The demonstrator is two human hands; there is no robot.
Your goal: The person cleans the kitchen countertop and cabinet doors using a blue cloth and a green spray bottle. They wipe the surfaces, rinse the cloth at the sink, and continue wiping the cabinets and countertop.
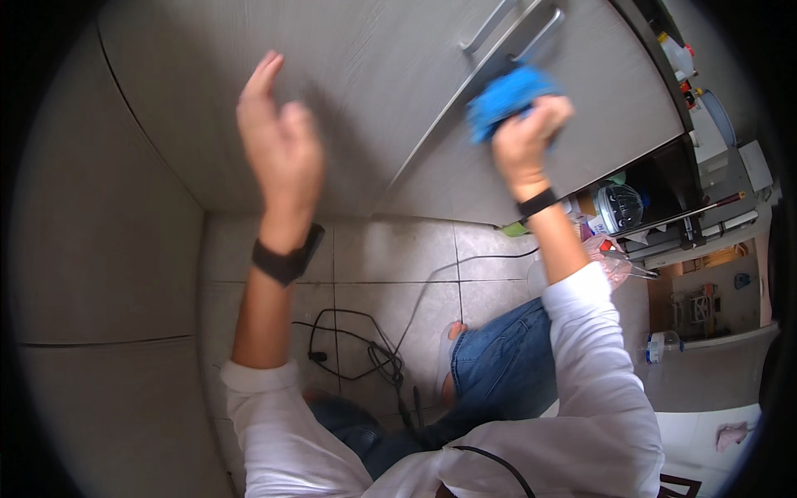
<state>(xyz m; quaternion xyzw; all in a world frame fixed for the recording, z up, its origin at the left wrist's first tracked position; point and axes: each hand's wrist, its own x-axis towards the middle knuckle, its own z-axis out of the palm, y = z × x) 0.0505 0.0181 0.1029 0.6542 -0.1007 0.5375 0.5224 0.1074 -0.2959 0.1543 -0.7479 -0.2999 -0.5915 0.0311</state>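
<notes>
A blue cloth [512, 99] is bunched in my right hand [529, 134], close in front of a grey cabinet door [610, 81], just below its metal bar handle [540, 34]. Motion blurs the cloth, and whether it touches the door I cannot tell. My left hand [280, 134] is raised in front of the wider grey door [373, 75], empty, its fingers apart and slightly curled. A second metal handle [489, 26] is fixed to that door beside the gap between the two. Each wrist wears a black band.
Black cable [386, 361] lies tangled on the tiled floor [398, 249] near my feet. At the right, an open shelf holds a large clear plastic bottle [619, 208], with a pink plastic bag [607, 258] beside it. Another plastic bottle [663, 347] stands farther right.
</notes>
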